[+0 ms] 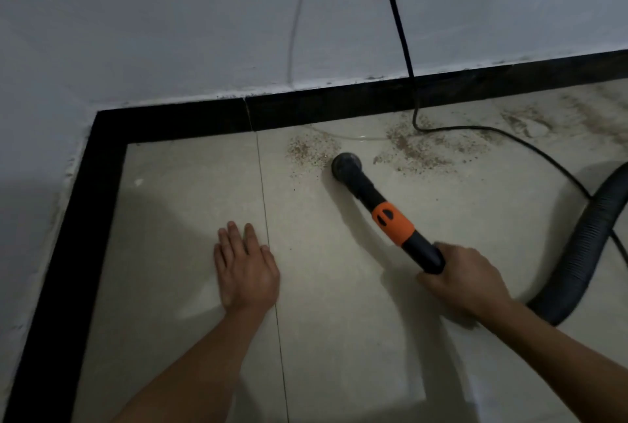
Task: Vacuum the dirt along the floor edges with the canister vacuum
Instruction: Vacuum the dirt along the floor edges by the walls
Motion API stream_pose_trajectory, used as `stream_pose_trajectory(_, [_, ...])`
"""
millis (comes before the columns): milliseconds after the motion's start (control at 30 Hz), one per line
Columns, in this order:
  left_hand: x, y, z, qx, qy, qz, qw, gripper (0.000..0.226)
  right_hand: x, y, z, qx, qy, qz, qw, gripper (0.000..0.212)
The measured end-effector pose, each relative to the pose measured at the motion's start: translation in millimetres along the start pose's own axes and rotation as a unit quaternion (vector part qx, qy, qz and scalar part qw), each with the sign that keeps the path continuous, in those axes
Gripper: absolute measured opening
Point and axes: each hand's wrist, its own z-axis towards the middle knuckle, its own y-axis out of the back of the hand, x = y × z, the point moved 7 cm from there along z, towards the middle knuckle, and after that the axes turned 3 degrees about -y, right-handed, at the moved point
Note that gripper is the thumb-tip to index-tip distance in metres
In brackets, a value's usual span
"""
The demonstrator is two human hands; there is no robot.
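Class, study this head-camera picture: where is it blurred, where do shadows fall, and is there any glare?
Head view: dim, soft light; the right hand gripping the vacuum wand is motion-blurred, the left hand sharper; the wand's soft shadow falls toward the left hand; a pale sheen lies on the floor tiles beside that hand.

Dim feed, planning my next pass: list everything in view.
floor: beige tiles
wall: white
skirting: black, far and left floor edges
dirt: several brown patches, by far skirting
nozzle: one, black, on floor between dirt patches
wand: one, black with orange collar, right of centre
hose: one, black, ribbed, right edge
cord: one, black, down wall, across floor
cable: one, pale, down wall
left hand: one, flat on floor
right hand: one, gripping wand
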Motion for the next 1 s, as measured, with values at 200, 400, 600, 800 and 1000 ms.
stream_pose_trajectory(200, [2, -1, -2, 0.001, -0.001, -0.016, 1.0, 0.057, 38, -24, -32, 0.041, 0.081, -0.03, 0.995, 0.018])
stream_pose_trajectory(400, [2, -2, -1, -0.008, -0.007, -0.028, 1.0, 0.048, 64, -31, -30, 0.04, 0.119, -0.032, 0.992, 0.016])
stream_pose_trajectory(600, [1, 2, -2, -0.007, -0.007, -0.022, 1.0, 0.06, 33, -10, -4, -0.009, 0.038, -0.013, 0.999, 0.016])
stream_pose_trajectory(800, [1, 0, -1, 0.007, 0.0, -0.013, 1.0, 0.06, 41, -7, 7, -0.012, 0.036, -0.013, 0.999, 0.018])
stream_pose_trajectory(1000, [0, 2, -1, 0.017, -0.004, -0.004, 1.0, 0.063, 92, -26, 9, 0.005, 0.115, -0.031, 0.993, 0.017])
